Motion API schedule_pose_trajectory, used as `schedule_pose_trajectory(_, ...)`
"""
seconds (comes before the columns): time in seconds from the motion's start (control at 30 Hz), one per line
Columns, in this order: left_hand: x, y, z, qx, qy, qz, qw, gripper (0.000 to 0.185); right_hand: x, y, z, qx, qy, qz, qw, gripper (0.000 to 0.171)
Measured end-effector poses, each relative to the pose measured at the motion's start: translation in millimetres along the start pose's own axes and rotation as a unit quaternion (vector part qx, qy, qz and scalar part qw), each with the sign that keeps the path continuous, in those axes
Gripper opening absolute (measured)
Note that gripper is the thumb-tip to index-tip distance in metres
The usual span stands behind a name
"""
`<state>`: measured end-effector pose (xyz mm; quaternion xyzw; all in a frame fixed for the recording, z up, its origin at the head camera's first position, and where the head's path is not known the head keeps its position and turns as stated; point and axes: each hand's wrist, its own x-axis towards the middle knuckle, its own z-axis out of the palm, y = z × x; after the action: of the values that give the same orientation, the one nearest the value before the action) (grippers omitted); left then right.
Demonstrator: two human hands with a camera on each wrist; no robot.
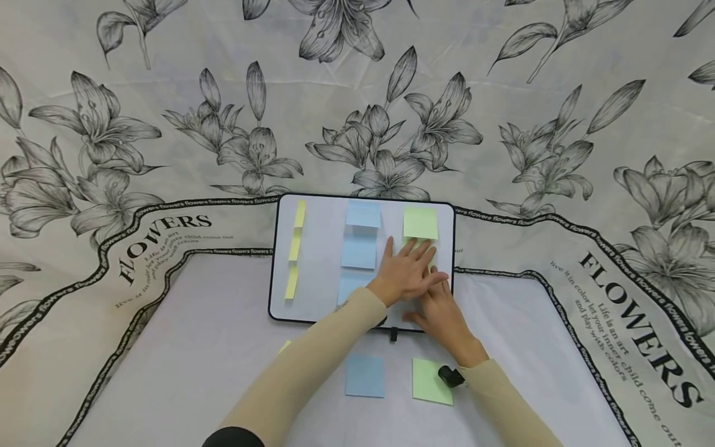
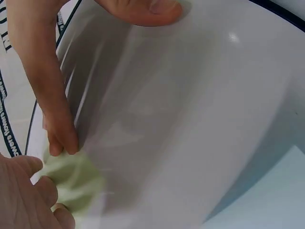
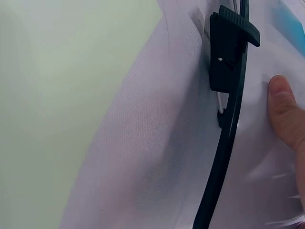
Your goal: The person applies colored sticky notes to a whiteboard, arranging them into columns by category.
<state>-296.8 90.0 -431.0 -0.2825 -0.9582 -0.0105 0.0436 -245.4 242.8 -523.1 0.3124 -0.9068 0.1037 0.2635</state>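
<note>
A white board [image 1: 324, 304] with a black rim stands tilted on the table, bearing yellow strips [image 1: 294, 245], blue notes [image 1: 359, 251] and a green note [image 1: 420, 223]. My left hand [image 1: 406, 273] lies across its right side, fingers stretched upward just below that top green note. Beside and partly beneath it, my right hand [image 1: 441, 310] reaches up the board with extended fingers, thumb out to the left. In the left wrist view, fingertips of both hands touch a lower green note [image 2: 78, 179], pressed against the board. The right thumb [image 3: 281, 98] rests on the board's surface.
In front of the board lie a blue note pad [image 1: 365, 375] and a green note pad [image 1: 427, 382], with a yellow corner [image 1: 285, 346] showing past the left sleeve. A black clip [image 1: 393, 334] sits at the board's bottom edge. Flower-printed cloth [image 1: 357, 124] rises behind.
</note>
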Motion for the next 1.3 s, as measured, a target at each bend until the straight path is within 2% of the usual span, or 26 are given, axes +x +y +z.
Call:
schedule_pose_trajectory(0.2,-5.4,-9.6,1.0,0.000,-0.002,-0.021,0.9998,0.082,1,-2,-2,-0.017,-0.014,0.023,0.999,0.118)
schedule_pose_trajectory(0.5,-18.7,-15.8,-0.7,0.056,-0.003,-0.039,0.9977,0.086,1,-4,-5,-0.031,-0.026,0.035,0.999,0.116)
schedule_pose_trajectory(0.7,-29.5,-21.0,0.8,0.040,0.004,-0.046,0.9981,0.084,4,-4,-17,-0.038,-0.065,0.034,0.997,0.109)
schedule_pose_trajectory(0.8,-36.9,-26.4,1.8,0.035,0.008,-0.041,0.9985,0.083,4,-3,-22,-0.031,-0.054,0.024,0.998,0.104)
schedule_pose_trajectory(0.9,-44.7,-31.2,3.4,0.043,0.010,-0.030,0.9986,0.083,2,-1,-24,-0.027,-0.017,0.000,1.000,0.100)
schedule_pose_trajectory(1.0,-54.7,-34.5,2.6,0.050,0.013,-0.016,0.9985,0.083,1,-1,-27,-0.024,0.002,-0.014,1.000,0.098)
schedule_pose_trajectory(1.3,-95.5,-42.6,7.0,0.045,0.038,0.013,0.9982,0.082,-1,-3,-35,-0.014,-0.002,-0.010,1.000,0.090)
